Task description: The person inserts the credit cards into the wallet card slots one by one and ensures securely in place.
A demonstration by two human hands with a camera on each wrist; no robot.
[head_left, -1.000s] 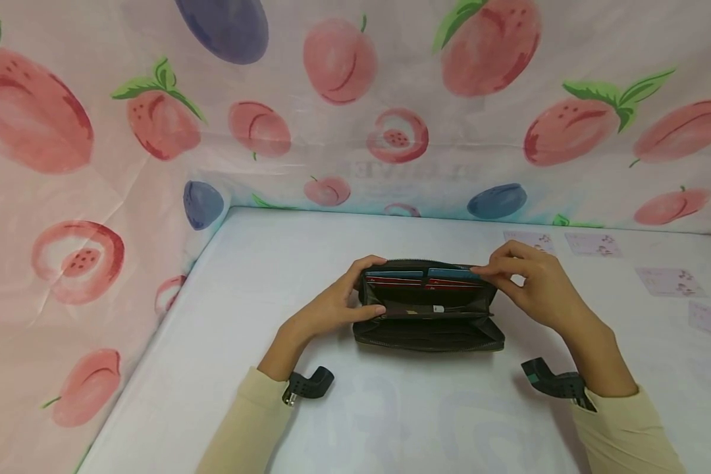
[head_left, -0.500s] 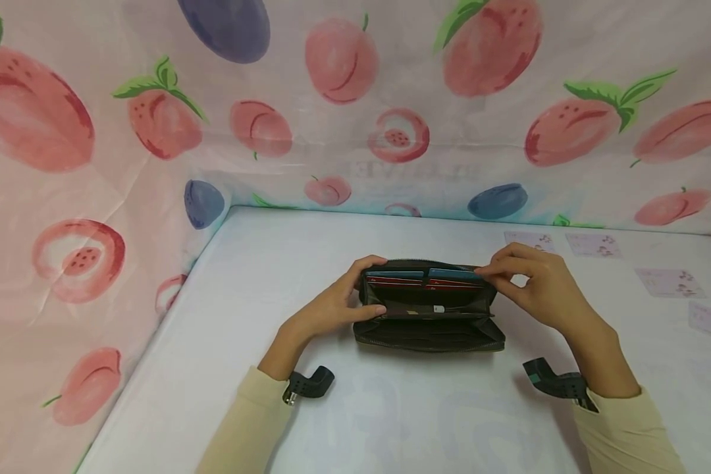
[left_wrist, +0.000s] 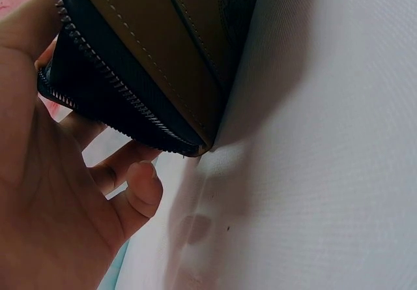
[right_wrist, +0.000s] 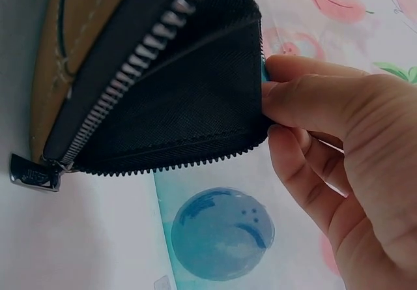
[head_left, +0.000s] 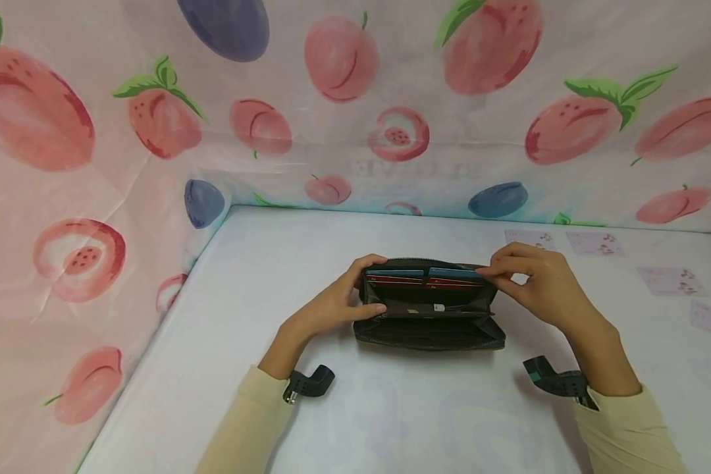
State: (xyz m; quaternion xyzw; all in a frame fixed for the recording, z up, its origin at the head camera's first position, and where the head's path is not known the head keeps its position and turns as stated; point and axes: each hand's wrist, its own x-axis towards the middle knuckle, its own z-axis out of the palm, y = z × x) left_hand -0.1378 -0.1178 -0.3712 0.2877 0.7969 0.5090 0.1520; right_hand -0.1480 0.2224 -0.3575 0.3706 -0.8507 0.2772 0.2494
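A dark zip-around wallet (head_left: 429, 341) stands unzipped on the white table, its inside facing me. My left hand (head_left: 330, 304) grips its left end, thumb inside on the middle divider and fingers behind. Blue cards, left (head_left: 395, 272) and right (head_left: 453, 274), sit in the back slots, with red cards (head_left: 394, 284) below them. My right hand (head_left: 536, 280) pinches the right blue card's outer corner between thumb and forefinger. In the right wrist view only a teal sliver of that card shows beside the fingertips, next to the wallet's side gusset (right_wrist: 195, 88). The left wrist view shows the wallet's tan outside (left_wrist: 150, 36).
Pale pink printed rectangles (head_left: 672, 282) lie at the table's right side. A fruit-patterned cloth (head_left: 332, 131) rises behind and to the left of the white table (head_left: 391, 408). A metal zipper pull (right_wrist: 34, 174) hangs at the wallet's corner. Black camera mounts (head_left: 313, 382) sit on both wrists.
My right fingertips have shifted very slightly to the right along the blue card's top edge. The left hand and the wallet hold still.
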